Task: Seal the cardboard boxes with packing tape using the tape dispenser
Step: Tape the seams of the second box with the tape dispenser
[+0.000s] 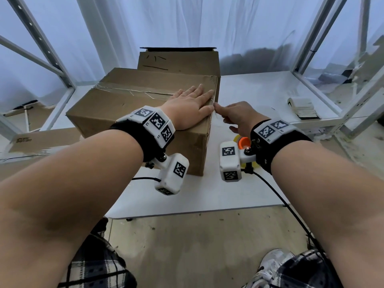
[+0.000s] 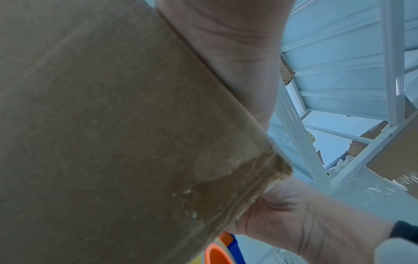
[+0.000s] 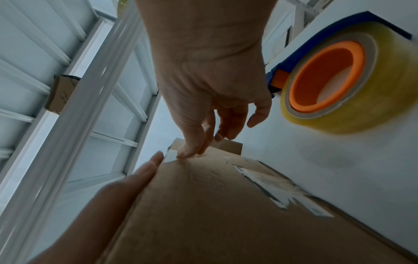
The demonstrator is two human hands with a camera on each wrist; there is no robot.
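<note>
On the table (image 1: 259,96) the near box (image 1: 128,104) stands left, a second box (image 1: 178,61) directly behind (touching), the tape dispenser (image 3: 334,80) just right, a paper stack (image 1: 305,108) far right.
</note>
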